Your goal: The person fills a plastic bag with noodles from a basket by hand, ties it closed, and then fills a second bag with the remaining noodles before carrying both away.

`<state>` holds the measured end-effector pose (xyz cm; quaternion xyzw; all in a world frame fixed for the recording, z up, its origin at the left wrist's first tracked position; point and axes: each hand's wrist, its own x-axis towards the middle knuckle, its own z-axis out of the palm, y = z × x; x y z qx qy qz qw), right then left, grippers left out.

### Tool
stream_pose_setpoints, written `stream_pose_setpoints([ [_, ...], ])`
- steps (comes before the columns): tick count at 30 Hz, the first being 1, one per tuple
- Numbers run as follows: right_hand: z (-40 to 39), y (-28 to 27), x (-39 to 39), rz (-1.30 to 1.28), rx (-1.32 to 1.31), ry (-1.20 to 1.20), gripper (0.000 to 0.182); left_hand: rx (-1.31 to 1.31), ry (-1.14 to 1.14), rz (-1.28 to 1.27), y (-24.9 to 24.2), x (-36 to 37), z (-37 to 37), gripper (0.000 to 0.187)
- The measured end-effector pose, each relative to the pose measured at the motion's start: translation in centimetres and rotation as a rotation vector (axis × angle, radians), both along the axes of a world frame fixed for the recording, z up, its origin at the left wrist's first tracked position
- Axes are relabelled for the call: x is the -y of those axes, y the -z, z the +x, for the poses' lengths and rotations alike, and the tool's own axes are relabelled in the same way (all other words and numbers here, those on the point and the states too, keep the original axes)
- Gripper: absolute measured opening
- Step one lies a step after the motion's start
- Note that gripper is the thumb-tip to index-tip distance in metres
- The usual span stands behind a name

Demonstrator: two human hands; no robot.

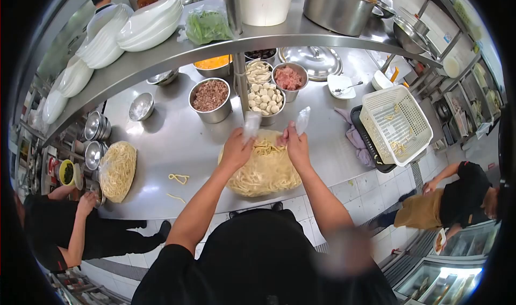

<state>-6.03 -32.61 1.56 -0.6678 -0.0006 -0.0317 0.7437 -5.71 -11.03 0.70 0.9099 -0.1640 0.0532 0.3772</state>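
Observation:
A clear plastic bag of thick yellow noodles [263, 177] lies at the front edge of the steel table, in front of my body. My left hand [238, 148] is closed on the left side of the bag's gathered top, and a twist of plastic sticks up past the fingers. On the other side my right hand [296, 144] grips a second end of the bag, its plastic tip also pointing up. Between the hands the bag's mouth shows some noodles. Just beyond stands a metal pot of pale sliced rounds [265, 100].
A second noodle bag [118, 170] and loose noodles [178, 178] lie to the left. Pots of brown mince [210, 96] and pink meat [289, 78] stand behind. A white basket [398, 127] is at right. An overhead shelf [301, 40] crosses the view; co-workers [54, 224] [457, 194] stand both sides.

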Motion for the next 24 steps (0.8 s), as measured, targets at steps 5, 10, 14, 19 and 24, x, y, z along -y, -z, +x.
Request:
stream_pose_setpoints([
  [5, 1.7, -1.0, -2.2, -0.525, -0.276, -0.020, 0.031, -0.186, -0.034, -0.871, 0.2, 2.7, -0.2, 0.033],
  [10, 2.1, -0.4, -3.9, -0.718, -0.039, -0.252, 0.039, -0.629, -0.010, -0.906, -0.2, 1.5, -0.1, 0.037],
  [14, 0.7, -1.3, -3.0, -0.674, 0.112, -0.519, 0.042, -0.192, -0.063, -0.228, -1.7, 2.2, -0.4, 0.035],
  [19, 1.0, -2.3, -3.5, -0.214, -0.278, -0.443, 0.034, -0.108, 0.026, 0.101, -2.7, 2.7, -0.5, 0.029],
  [24, 2.3, -1.3, -1.9, 0.265, -0.422, -0.401, 0.026, -0.329, 0.197, -0.166, -1.9, 0.0, 0.8, 0.024],
])
